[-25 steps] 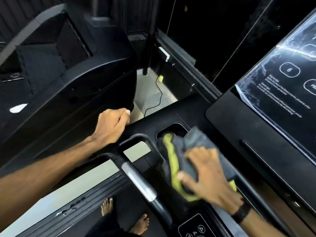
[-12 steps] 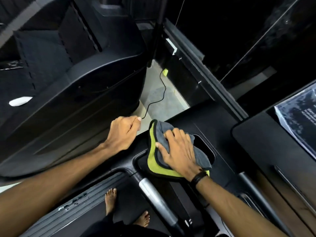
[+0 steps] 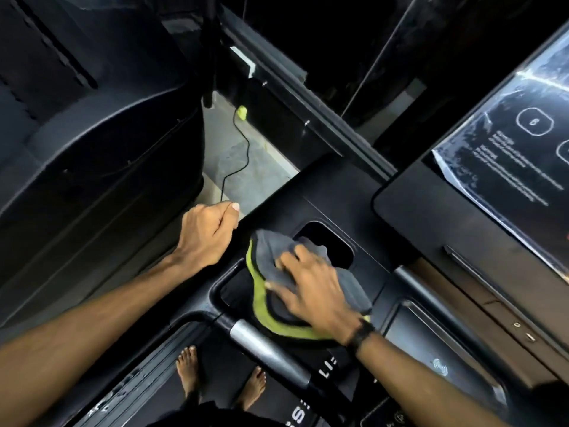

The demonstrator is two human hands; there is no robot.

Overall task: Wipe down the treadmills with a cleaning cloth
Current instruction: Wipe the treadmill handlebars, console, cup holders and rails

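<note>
1. Head view: right hand (image 3: pixel 311 291) presses flat, fingers spread, on the grey-and-green cloth (image 3: pixel 268 266) over the treadmill console (image 3: pixel 326 204).
2. Left hand (image 3: pixel 207 232), fist curled, grips the console's edge just left of the cloth.
3. An open cup recess (image 3: pixel 326 245) lies just ahead of the right fingertips, likely next.

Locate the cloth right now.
In the head view, the cloth lies at centre on the treadmill console, under the right hand, just left of the dark cup recess and right of the left hand.
</note>
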